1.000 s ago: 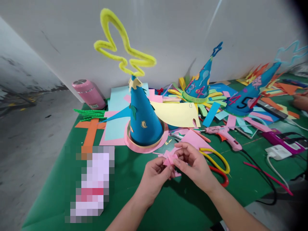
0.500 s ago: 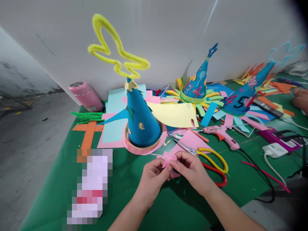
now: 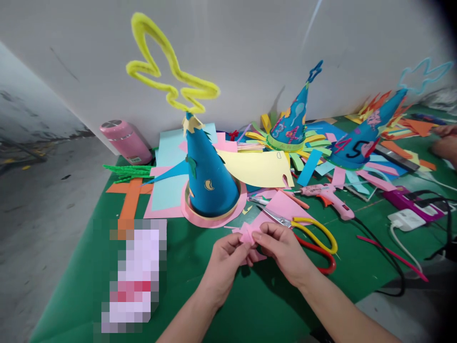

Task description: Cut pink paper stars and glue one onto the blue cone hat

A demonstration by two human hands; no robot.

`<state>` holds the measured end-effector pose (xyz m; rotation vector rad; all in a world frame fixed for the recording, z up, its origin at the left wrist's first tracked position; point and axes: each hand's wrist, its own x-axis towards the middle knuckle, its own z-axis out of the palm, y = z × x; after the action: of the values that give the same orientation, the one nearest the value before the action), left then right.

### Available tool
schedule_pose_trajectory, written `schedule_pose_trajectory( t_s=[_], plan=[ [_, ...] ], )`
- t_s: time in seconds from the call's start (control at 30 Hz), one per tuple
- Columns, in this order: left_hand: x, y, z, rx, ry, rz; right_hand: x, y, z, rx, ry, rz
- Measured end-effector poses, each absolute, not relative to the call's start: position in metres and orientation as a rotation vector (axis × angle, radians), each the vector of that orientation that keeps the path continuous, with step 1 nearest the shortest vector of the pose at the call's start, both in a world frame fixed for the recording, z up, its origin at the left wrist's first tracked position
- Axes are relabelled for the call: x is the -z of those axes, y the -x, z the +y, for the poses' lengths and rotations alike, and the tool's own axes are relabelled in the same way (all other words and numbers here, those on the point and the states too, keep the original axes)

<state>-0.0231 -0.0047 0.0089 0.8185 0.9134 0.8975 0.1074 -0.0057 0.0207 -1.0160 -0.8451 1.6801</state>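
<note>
Close together, left hand and right hand pinch one small pink paper piece; more red-and-yellow-handled metal scissors show than before.

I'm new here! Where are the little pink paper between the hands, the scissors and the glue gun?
Little pink paper [image 3: 247,232]: head view, on its upper face.
Scissors [image 3: 296,222]: head view, on the yellow handle near the blades.
Glue gun [image 3: 332,193]: head view, on its pink body.
</note>
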Motion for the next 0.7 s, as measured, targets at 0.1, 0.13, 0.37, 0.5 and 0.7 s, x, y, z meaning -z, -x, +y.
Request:
schedule_pose_trajectory(
  t_s=[0.1, 0.13, 0.37, 0.5, 0.7],
  plan=[
    [-0.0079, 0.0247, -0.0048, -0.906, -0.759, 0.873, -0.0209, -0.1058, -0.0053, -1.696, 1.018, -0.825],
    [-0.0078, 0.025, -0.0048, -0.912, -0.752, 0.867, -0.0212, -0.1053, -0.0051, -1.689, 1.026, -0.831],
    [-0.0084, 0.0226, -0.0036, -0.902, -0.851, 0.954, -0.0236, -0.1024, -0.0046, -1.617, 1.073, -0.883],
    [-0.0094, 0.0205, -0.0045, -0.932, -0.857, 0.993, -0.0221, -0.103, -0.0066, -1.59, 1.05, -0.896],
    [-0.007, 0.0221, -0.0053, -0.949, -0.825, 0.952, -0.017, -0.1032, -0.0108, -1.652, 0.956, -0.887]
  ],
)
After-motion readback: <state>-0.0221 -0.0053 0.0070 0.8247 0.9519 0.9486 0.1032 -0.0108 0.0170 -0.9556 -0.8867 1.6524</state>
